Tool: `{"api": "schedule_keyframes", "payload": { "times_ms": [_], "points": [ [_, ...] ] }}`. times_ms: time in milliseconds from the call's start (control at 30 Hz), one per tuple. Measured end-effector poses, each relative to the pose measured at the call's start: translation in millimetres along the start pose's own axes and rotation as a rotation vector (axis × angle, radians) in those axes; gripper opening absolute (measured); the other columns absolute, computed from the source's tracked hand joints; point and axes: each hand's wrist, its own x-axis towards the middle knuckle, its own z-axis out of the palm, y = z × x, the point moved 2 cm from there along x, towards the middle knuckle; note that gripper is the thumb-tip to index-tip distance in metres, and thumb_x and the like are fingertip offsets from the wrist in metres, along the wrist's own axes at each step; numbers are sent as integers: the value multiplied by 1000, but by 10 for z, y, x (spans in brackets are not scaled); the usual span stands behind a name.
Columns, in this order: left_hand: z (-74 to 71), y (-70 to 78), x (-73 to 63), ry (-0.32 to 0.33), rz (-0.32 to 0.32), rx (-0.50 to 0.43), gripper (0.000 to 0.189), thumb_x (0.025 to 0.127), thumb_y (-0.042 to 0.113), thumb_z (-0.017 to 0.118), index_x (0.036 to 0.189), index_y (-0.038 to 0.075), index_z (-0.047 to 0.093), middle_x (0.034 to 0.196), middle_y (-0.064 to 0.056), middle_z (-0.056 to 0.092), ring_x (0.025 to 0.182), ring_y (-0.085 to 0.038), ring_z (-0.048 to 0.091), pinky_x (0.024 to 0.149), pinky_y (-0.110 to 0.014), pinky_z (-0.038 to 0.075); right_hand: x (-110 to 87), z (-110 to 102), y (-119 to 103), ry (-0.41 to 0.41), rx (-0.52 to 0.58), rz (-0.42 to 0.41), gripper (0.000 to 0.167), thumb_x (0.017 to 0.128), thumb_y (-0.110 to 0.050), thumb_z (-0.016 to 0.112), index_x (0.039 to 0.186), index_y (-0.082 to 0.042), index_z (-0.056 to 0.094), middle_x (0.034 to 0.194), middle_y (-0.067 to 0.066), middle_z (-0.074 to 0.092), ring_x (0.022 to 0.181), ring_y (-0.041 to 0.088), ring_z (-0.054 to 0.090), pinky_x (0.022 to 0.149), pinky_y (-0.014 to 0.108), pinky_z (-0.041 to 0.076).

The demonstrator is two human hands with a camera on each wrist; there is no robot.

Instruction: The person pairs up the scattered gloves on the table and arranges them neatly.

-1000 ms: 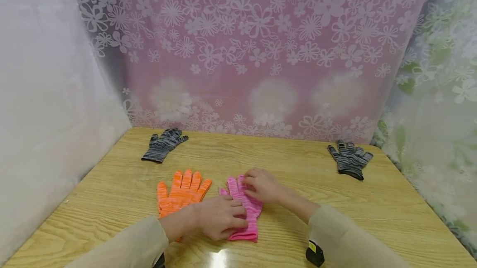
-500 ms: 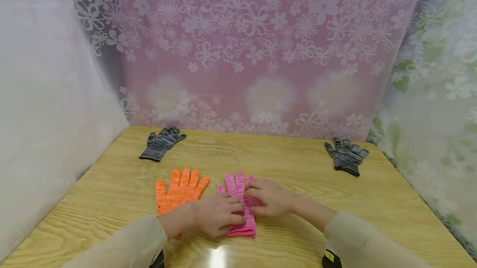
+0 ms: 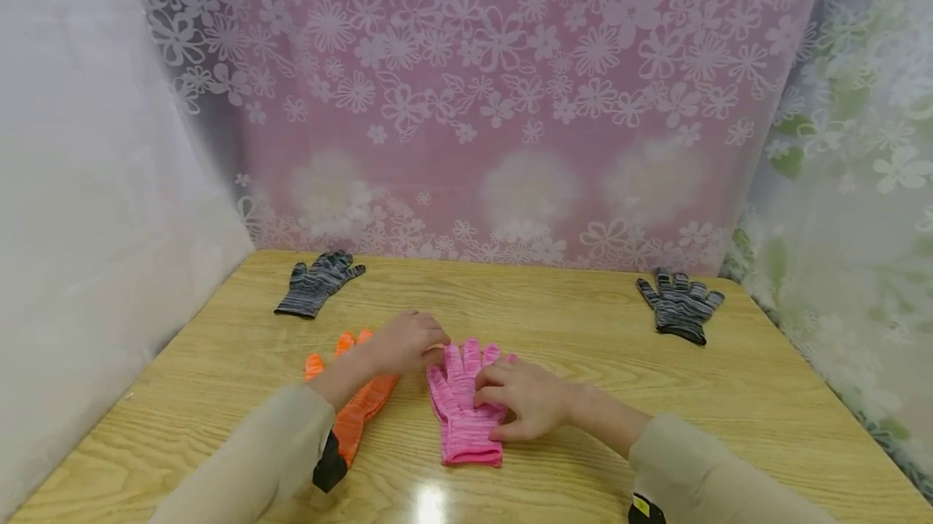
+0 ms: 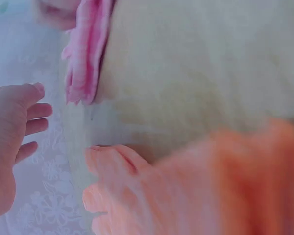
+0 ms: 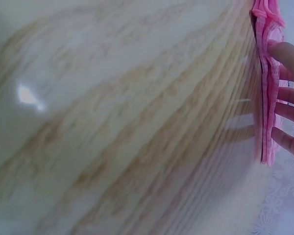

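Note:
A pink knit glove (image 3: 470, 435) lies flat near the middle of the table, its fingers towards the back and its cuff towards me. My right hand (image 3: 528, 398) rests on the pink glove's right side with loosely bent fingers; the right wrist view has its fingertips (image 5: 281, 137) against the knit. My left hand (image 3: 408, 342) hovers at the pink glove's upper left, by its thumb and finger ends. The left wrist view shows that hand holding nothing. Left of the pink glove lies an orange knit glove (image 3: 352, 427), partly hidden under my left forearm.
A dark grey striped glove (image 3: 317, 285) lies at the table's back left, and a similar grey glove (image 3: 681, 305) at the back right. Behind the wooden table (image 3: 510, 305) hangs a pink floral curtain (image 3: 474, 143), with pale sheets along both sides.
My left hand has left the pink glove's lower left and moved up to its fingertips, uncovering the thumb side. The right hand has slid down from the glove's fingers to its right side.

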Motion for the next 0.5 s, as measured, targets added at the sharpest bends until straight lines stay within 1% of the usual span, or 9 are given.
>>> {"api": "schedule_keyframes", "payload": {
  "times_ms": [33, 100, 200, 300, 433, 500],
  "points": [
    [8, -23, 35, -36, -40, -17, 16, 87, 19, 63, 100, 11, 70, 96, -1, 67, 90, -18, 60, 81, -38, 46, -3, -5, -4, 0, -8, -1, 37, 85, -45, 59, 108, -16, 62, 109, 0, 52, 97, 12, 50, 82, 26, 42],
    [26, -39, 108, -86, -94, -53, 17, 88, 19, 62, 100, 11, 70, 96, -1, 67, 90, -18, 61, 81, -38, 46, -6, -22, -17, 14, -22, -13, 36, 85, -43, 59, 108, -16, 62, 108, 1, 53, 97, 13, 51, 82, 27, 43],
    [53, -15, 198, -139, -138, -71, 20, 88, 23, 61, 103, 13, 70, 99, 0, 67, 92, -18, 61, 82, -36, 46, -5, -43, -43, 64, -45, -52, 30, 84, -37, 62, 103, -14, 64, 105, 1, 56, 96, 13, 53, 84, 26, 43],
    [69, 24, 247, -154, -125, -34, 19, 86, 25, 63, 100, 14, 70, 96, 1, 65, 90, -17, 60, 79, -36, 46, 2, -57, -69, 95, -47, -91, 23, 82, -31, 65, 97, -14, 65, 99, -1, 58, 92, 11, 55, 82, 22, 43],
    [108, 54, 249, -165, -60, 89, 11, 83, 31, 66, 85, 20, 68, 81, 6, 56, 80, -15, 54, 72, -33, 42, -1, -60, -92, 79, -22, -105, 20, 80, -29, 68, 93, -14, 65, 97, -2, 58, 89, 8, 54, 79, 17, 43],
    [134, 64, 246, -166, -31, 123, 13, 83, 34, 66, 80, 21, 65, 77, 8, 53, 77, -14, 52, 70, -31, 40, -12, -57, -91, 77, -26, -109, 21, 80, -29, 68, 94, -13, 65, 97, -2, 58, 89, 8, 54, 80, 16, 43]
  ]
}}
